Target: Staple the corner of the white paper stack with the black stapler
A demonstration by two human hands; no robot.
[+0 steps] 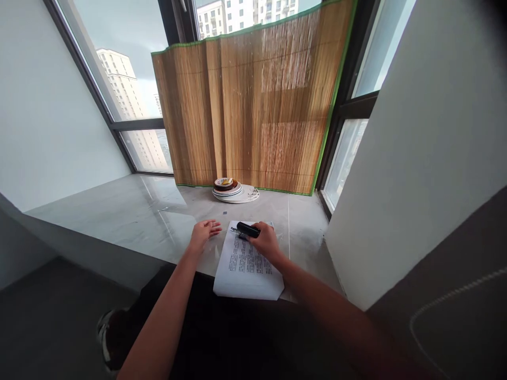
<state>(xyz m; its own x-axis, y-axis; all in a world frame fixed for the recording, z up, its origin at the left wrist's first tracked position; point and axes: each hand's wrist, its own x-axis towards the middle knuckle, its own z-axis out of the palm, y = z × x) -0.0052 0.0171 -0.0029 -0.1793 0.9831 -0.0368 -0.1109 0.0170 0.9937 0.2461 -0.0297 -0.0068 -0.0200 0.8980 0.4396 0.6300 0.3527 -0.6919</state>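
My right hand [266, 241] is wrapped round a black stapler [248, 229], held over the upper part of a printed sheet of paper [247, 277]. The stapler's silvery lower arm points left, near the sheet's upper left corner; I cannot tell whether it touches the paper. The sheet lies on the pale tiled sill, its near end reaching over the front edge. Left of the paper, my left hand [204, 232] is open with its fingers stretched to the right, holding nothing.
Stacked plates and a small bowl [233, 195] stand behind the paper. A small grey piece [225, 212] lies in front of them on the sill [119, 211]. Behind, a bamboo mat [245, 116] leans against the window. A wall [396, 158] closes off the right side.
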